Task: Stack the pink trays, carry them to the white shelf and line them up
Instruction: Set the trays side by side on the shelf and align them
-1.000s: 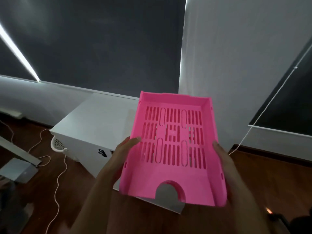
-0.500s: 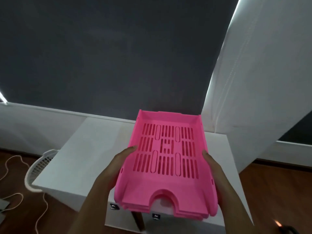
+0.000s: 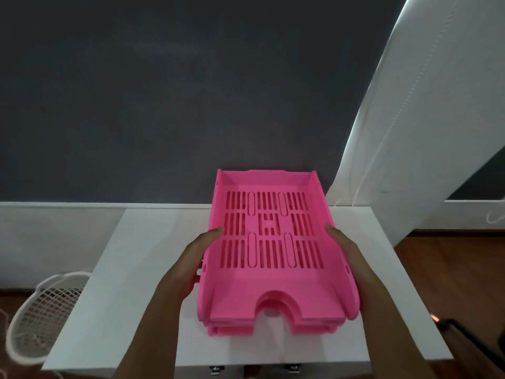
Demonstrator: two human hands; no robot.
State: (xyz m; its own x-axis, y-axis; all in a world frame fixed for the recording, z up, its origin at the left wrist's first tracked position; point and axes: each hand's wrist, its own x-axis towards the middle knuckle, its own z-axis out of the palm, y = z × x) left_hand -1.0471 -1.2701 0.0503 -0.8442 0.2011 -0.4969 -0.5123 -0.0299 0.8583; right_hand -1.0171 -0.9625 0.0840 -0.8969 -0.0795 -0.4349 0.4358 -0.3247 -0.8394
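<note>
A stack of pink slotted trays (image 3: 273, 250) hangs over the top of the white shelf (image 3: 142, 269), nested one in another, with the notched front edges facing me. My left hand (image 3: 196, 258) grips the stack's left wall, thumb inside the top tray. On the right wall my right hand (image 3: 347, 253) holds the same way. Whether the lowest tray touches the shelf top I cannot tell.
A white mesh basket (image 3: 41, 315) stands on the floor left of the shelf. A dark blind covers the wall behind, with a white curtain (image 3: 426, 132) and its cord at the right. Wooden floor shows at the right, with a dark object at the bottom right corner.
I have come closer to the shelf and now look down on it. The tray stack has moved from in front of the shelf to over its top, levelled out.
</note>
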